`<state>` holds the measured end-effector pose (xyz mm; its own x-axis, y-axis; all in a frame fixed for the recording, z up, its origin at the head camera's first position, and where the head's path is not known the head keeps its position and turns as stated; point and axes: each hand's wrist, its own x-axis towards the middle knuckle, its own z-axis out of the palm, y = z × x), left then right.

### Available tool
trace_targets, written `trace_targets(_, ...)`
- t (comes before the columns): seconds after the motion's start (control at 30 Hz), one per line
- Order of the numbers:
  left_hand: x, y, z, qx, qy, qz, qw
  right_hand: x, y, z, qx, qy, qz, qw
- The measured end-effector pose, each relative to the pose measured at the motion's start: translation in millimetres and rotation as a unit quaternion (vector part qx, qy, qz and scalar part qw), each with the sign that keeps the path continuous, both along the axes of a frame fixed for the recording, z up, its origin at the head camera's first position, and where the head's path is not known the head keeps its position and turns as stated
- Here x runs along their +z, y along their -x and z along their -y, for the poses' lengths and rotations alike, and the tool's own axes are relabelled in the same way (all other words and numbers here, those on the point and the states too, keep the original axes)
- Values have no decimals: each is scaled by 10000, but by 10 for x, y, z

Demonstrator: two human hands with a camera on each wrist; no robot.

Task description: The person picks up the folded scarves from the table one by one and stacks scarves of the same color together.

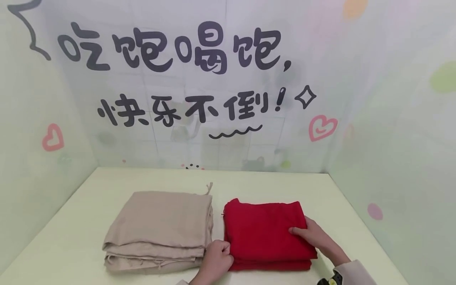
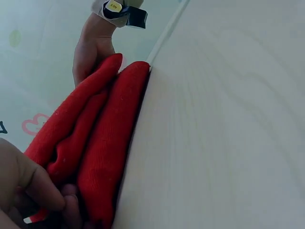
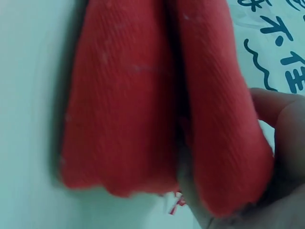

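A folded red cloth (image 1: 265,231) with a finely ribbed weave lies right of centre on the table, its thick layers stacked. My right hand (image 1: 317,237) grips its right edge, thumb on top and fingers between the upper and lower layers, as the right wrist view shows around the upper fold (image 3: 224,119). At the front left corner, my left hand (image 1: 216,259) has curled fingers that pinch the cloth's edge. In the left wrist view, the left fingers (image 2: 45,191) sit at the layered end; some fingertips are hidden. Just left of that hand lies a folded beige cloth (image 1: 160,221).
The pale table (image 1: 270,184) is walled by printed panels at the back and both sides. A thin beige tie (image 1: 209,188) sticks up from the beige cloth's back corner. A dark band with a yellow face (image 1: 331,279) is on the right wrist.
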<state>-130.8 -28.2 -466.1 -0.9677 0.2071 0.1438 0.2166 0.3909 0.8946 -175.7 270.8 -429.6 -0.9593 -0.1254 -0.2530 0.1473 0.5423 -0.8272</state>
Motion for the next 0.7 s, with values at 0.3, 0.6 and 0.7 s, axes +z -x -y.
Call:
trace_targets(0.3,165,-14,155,-228,299,21,9993,255,74,-82,529,-928,122,9942)
trace_targets(0.6,716,218,450,-96,374,371,9986,784,292,-49,429,-2518,-970,9620)
trace_targets(0.7,942,416,576,66,239,407,9989,988,455,10,555,-2636,-1333,9538)
